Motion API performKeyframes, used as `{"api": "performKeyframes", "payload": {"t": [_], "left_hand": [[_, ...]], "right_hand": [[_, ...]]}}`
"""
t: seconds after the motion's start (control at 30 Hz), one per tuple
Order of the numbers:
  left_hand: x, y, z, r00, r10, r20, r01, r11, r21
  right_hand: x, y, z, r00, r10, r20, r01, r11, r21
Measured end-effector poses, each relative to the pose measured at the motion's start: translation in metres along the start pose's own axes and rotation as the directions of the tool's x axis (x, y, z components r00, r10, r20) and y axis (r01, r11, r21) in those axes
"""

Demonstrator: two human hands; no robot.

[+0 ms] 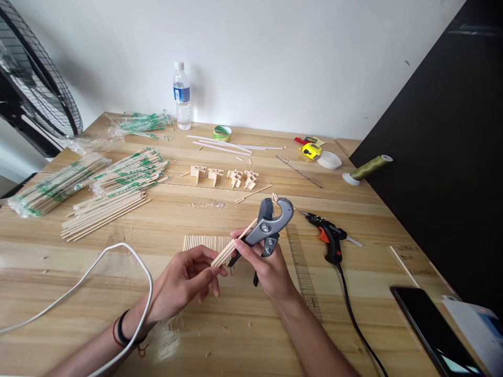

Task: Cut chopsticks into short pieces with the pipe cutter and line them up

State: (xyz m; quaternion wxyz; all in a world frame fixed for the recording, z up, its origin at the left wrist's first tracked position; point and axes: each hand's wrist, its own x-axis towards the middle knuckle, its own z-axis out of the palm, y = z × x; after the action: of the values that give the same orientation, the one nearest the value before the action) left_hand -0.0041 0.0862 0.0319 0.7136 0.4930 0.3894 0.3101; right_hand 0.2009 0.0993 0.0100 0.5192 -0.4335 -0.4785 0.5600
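Note:
Between finger and thumb of my left hand [184, 277] are the near ends of a few thin wooden sticks [227, 252], slanting up to the right. My right hand [271, 267] is closed around a grey and black pipe cutter [271, 222] with a hooked jaw, its thumb also pressing on the sticks. The far ends of the sticks pass behind the cutter. Just beyond my hands, a row of short cut sticks [204, 243] lies side by side, partly covered by my fingers.
Packs of wrapped chopsticks [58, 183] and loose sticks [106, 214] lie left. Small stick assemblies [215, 174] stand farther back. At right are a ruler [302, 272], glue gun [328, 235] with cord, and phone [432, 324]. A white cable [145, 262] crosses my left forearm.

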Motion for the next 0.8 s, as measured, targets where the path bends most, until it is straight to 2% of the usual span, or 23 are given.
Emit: {"api": "performKeyframes", "payload": {"t": [0.17,0.3,0.37,0.43,0.53,0.67,0.8], "left_hand": [[0.001,-0.002,-0.001,0.999,-0.023,-0.039,0.024,0.999,0.027],[-0.001,0.0,-0.003,0.997,-0.009,-0.074,0.016,0.996,0.093],[-0.003,0.001,-0.005,0.994,0.012,-0.108,0.001,0.994,0.114],[-0.004,0.001,-0.007,0.988,0.041,-0.148,-0.022,0.991,0.131],[-0.005,0.002,-0.011,0.976,0.087,-0.199,-0.062,0.99,0.126],[-0.005,0.002,-0.011,0.971,0.14,-0.193,-0.119,0.986,0.117],[-0.007,0.002,-0.008,0.982,0.138,-0.13,-0.114,0.977,0.179]], "right_hand": [[-0.001,-0.003,0.003,1.0,-0.008,0.026,0.009,0.999,-0.047],[-0.002,-0.01,-0.001,0.995,-0.07,0.074,0.086,0.969,-0.232],[-0.001,-0.015,-0.007,0.983,-0.158,0.094,0.182,0.905,-0.385],[0.0,-0.019,-0.014,0.961,-0.257,0.098,0.269,0.803,-0.532],[0.004,-0.022,-0.028,0.93,-0.359,0.082,0.314,0.659,-0.683],[0.011,-0.022,-0.044,0.927,-0.356,0.118,0.309,0.545,-0.779],[0.011,-0.022,-0.044,0.932,-0.314,0.183,0.328,0.512,-0.794]]}}
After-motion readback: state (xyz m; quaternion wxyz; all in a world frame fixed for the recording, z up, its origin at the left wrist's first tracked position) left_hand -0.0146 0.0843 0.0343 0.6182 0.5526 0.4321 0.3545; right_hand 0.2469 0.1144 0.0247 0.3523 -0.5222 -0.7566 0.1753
